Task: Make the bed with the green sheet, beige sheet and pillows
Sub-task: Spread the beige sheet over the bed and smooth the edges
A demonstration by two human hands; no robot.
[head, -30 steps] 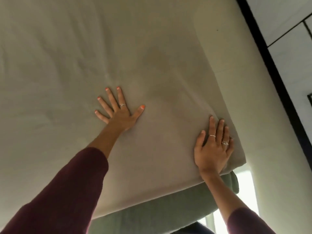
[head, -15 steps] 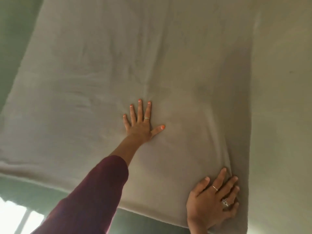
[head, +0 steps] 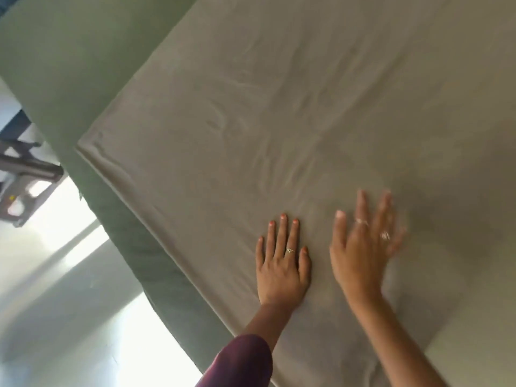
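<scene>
The beige sheet (head: 293, 113) lies spread over the bed, with soft wrinkles near its middle. Under it the green sheet (head: 69, 68) shows along the left side and hangs over the bed's edge (head: 167, 275). My left hand (head: 282, 261) presses flat on the beige sheet near the front edge, fingers straight and close together. Just to its right, my right hand (head: 363, 247) lies flat on the same sheet with fingers spread; it is motion-blurred. No pillows are in view.
Bright floor (head: 69, 303) lies to the left of the bed. A dark piece of furniture (head: 25, 169) stands at the far left edge. A lighter beige surface (head: 474, 353) shows at the lower right corner.
The view has swung left, showing the sheet's left corner and the floor. My right hand has moved from the sheet's right edge to beside my left hand. My left hand's fingers have closed together.
</scene>
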